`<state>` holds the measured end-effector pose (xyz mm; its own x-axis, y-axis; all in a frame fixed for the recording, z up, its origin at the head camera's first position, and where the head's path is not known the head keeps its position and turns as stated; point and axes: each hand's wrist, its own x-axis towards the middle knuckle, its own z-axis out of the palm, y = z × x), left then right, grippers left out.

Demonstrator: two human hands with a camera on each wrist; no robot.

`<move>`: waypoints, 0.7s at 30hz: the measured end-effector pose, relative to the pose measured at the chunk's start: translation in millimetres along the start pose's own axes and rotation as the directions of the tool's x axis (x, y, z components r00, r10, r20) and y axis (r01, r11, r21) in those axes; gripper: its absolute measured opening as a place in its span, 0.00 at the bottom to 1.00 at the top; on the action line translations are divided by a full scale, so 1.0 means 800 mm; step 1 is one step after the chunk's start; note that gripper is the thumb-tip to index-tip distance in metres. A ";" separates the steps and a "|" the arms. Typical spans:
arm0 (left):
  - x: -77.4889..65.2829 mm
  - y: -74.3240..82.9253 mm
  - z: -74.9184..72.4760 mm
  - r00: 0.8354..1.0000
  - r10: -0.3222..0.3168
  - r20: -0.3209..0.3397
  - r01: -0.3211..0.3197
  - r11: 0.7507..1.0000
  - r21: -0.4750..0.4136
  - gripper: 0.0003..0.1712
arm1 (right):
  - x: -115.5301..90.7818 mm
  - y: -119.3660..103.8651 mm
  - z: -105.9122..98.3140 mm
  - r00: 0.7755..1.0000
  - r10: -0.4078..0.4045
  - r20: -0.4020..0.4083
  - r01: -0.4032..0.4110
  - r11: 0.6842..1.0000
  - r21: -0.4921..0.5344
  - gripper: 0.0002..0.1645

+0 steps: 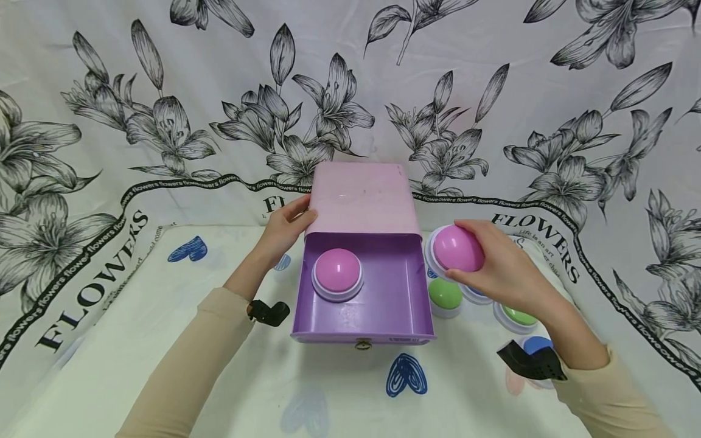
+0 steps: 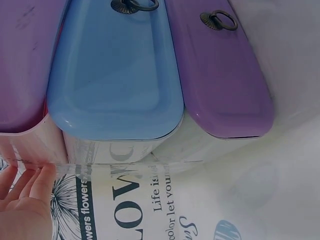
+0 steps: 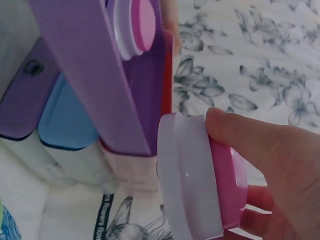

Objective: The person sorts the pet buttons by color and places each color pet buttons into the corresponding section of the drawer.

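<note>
My right hand [image 1: 504,264] grips a round button with a pink dome and white base [image 1: 459,248], held tilted beside the drawer's right wall. In the right wrist view, the thumb lies at the rim where the held button's pink dome [image 3: 227,187] meets its base. A second pink button [image 1: 338,271] sits in the left back part of the pulled-out purple drawer [image 1: 391,304]. My left hand [image 1: 285,228] touches the left side of the pink drawer cabinet [image 1: 361,198] with its fingers extended.
Beside the cabinet on the right are green buttons [image 1: 445,295] and blue ones [image 1: 538,345], partly hidden by my right hand and wrist strap. Below the pulled-out drawer, a blue drawer [image 2: 117,70] and another purple drawer [image 2: 220,70] are closed. A flower-print cloth [image 1: 350,91] hangs behind.
</note>
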<state>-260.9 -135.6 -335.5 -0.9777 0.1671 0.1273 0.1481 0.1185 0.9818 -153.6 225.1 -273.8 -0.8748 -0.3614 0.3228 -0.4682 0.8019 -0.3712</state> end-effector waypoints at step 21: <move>-0.011 0.018 0.004 1.000 -0.026 0.010 0.026 1.000 0.003 0.33 | 0.021 -0.064 0.019 0.973 -0.153 0.173 0.157 0.988 -0.007 0.48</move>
<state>-249.7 -132.6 -323.2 -0.9796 0.1741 0.1004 0.1232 0.1258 0.9844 -146.1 170.8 -263.0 -0.8009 -0.5569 0.2199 -0.5987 0.7388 -0.3095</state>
